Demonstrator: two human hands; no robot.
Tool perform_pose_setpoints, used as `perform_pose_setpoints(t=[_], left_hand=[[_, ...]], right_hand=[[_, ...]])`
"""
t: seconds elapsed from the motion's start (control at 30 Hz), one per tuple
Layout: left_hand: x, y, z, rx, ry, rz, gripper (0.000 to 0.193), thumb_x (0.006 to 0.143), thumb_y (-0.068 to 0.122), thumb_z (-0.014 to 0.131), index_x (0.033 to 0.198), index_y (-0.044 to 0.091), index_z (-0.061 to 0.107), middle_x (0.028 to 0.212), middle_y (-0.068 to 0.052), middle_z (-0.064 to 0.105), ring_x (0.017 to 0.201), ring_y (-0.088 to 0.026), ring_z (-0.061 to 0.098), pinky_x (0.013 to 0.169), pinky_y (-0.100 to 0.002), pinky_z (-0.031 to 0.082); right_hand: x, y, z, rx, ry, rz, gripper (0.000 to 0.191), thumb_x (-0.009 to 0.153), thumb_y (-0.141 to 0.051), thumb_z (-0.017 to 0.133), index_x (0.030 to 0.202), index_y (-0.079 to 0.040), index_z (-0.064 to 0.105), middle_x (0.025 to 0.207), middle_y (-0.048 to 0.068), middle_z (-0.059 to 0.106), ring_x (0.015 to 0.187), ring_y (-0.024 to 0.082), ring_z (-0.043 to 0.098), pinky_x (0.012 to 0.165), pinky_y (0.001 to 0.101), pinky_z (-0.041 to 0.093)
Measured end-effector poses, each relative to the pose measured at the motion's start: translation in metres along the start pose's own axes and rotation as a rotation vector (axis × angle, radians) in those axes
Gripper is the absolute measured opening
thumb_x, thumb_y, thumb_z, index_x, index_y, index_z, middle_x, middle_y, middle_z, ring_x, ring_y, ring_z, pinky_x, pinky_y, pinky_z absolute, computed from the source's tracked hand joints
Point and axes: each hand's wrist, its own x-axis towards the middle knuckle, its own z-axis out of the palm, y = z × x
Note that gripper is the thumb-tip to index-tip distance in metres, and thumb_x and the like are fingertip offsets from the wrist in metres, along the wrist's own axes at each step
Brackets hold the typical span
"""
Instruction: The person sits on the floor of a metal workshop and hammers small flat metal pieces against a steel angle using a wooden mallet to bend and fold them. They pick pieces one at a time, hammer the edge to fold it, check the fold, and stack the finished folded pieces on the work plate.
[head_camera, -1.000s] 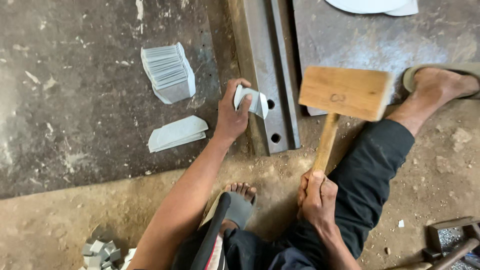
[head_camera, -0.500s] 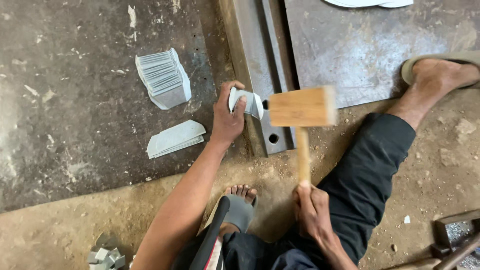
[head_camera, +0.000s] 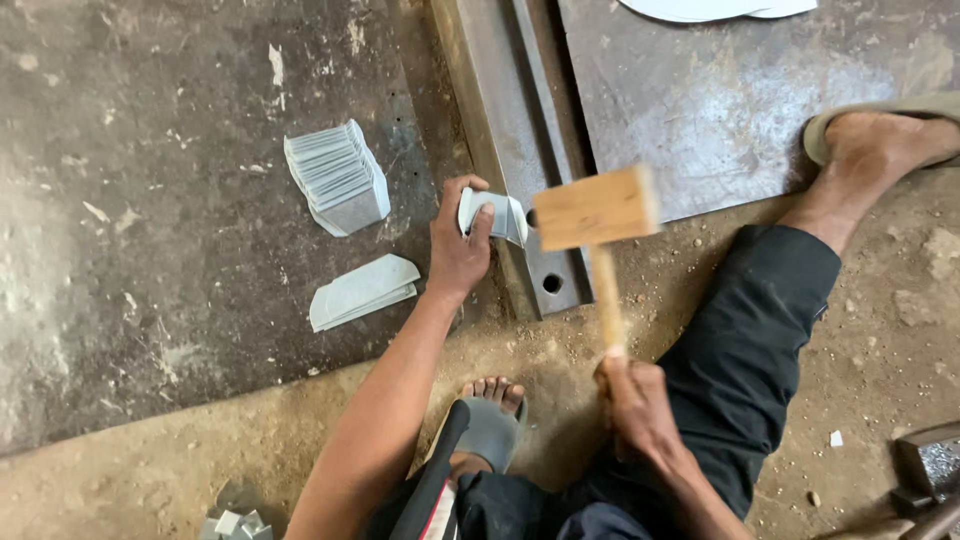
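My left hand (head_camera: 457, 243) grips a small bent sheet-metal piece (head_camera: 497, 214) and presses it against the edge of a long steel angle bar (head_camera: 502, 120) lying on the ground. My right hand (head_camera: 632, 405) holds the handle of a wooden mallet (head_camera: 594, 210). The mallet's block head sits right beside the metal piece, over the bar. A stack of cut metal blanks (head_camera: 335, 178) stands to the left of my left hand, and a lower pile of flat blanks (head_camera: 362, 291) lies just in front of it.
A large steel plate (head_camera: 710, 110) lies right of the bar, with my right foot in a sandal (head_camera: 880, 135) on its edge. My left foot (head_camera: 487, 415) rests on sandy ground. Small metal pieces (head_camera: 232, 522) lie bottom left; a dark tool (head_camera: 925, 470) bottom right.
The mallet head has swung down and leftward from above the plate onto the bar beside the metal piece. My left hand has kept holding the piece in place.
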Motion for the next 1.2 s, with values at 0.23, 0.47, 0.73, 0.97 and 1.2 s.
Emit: perform_pose_setpoints(t=[0.23,0.47,0.73,0.97,1.2], left_hand=[[0.002,-0.003,0.002,0.011,0.026,0.01,0.025,0.105,0.023,0.061,0.126,0.013,0.054,0.102,-0.009,0.061,0.092,-0.016,0.063,0.085,-0.033,0.052],[0.003,0.002,0.0,0.0,0.016,-0.075,0.025,0.103,0.021,0.061,0.125,0.011,0.055,0.097,-0.008,0.06,0.084,-0.016,0.062,0.078,-0.031,0.05],[-0.01,-0.012,-0.002,-0.551,0.237,-0.373,0.039,0.093,0.003,0.059,0.126,0.011,0.041,0.111,-0.018,0.072,0.094,-0.03,0.071,0.072,-0.045,0.057],[-0.018,-0.072,-0.092,-0.929,0.69,-0.91,0.045,0.099,0.025,0.058,0.132,0.001,0.038,0.113,-0.034,0.062,0.088,-0.047,0.07,0.07,-0.056,0.064],[-0.005,-0.065,-0.114,-0.842,0.783,-1.042,0.064,0.1,0.034,0.057,0.148,0.016,0.02,0.119,-0.047,0.053,0.091,-0.05,0.069,0.078,-0.053,0.062]], right_hand=[[0.011,0.015,-0.006,-0.403,-0.099,-0.121,0.049,0.104,-0.031,0.053,0.067,0.001,0.061,0.051,0.006,0.053,0.047,0.015,0.055,0.043,0.0315,0.04],[0.016,0.0,0.001,0.118,-0.037,-0.141,0.049,0.108,-0.039,0.044,0.077,-0.003,0.056,0.057,0.002,0.052,0.046,0.012,0.049,0.04,0.0283,0.04],[0.068,0.028,-0.038,0.585,-0.033,0.287,0.054,0.107,-0.049,0.039,0.075,-0.007,0.049,0.058,0.002,0.045,0.042,0.013,0.04,0.037,0.0299,0.034],[0.1,0.044,-0.035,0.398,0.079,0.306,0.05,0.11,-0.046,0.043,0.086,-0.003,0.045,0.069,0.007,0.049,0.048,0.016,0.041,0.042,0.0339,0.035],[0.115,0.05,-0.034,0.434,0.068,0.333,0.043,0.11,-0.042,0.042,0.091,-0.003,0.046,0.071,0.007,0.05,0.048,0.016,0.041,0.042,0.0336,0.035]])
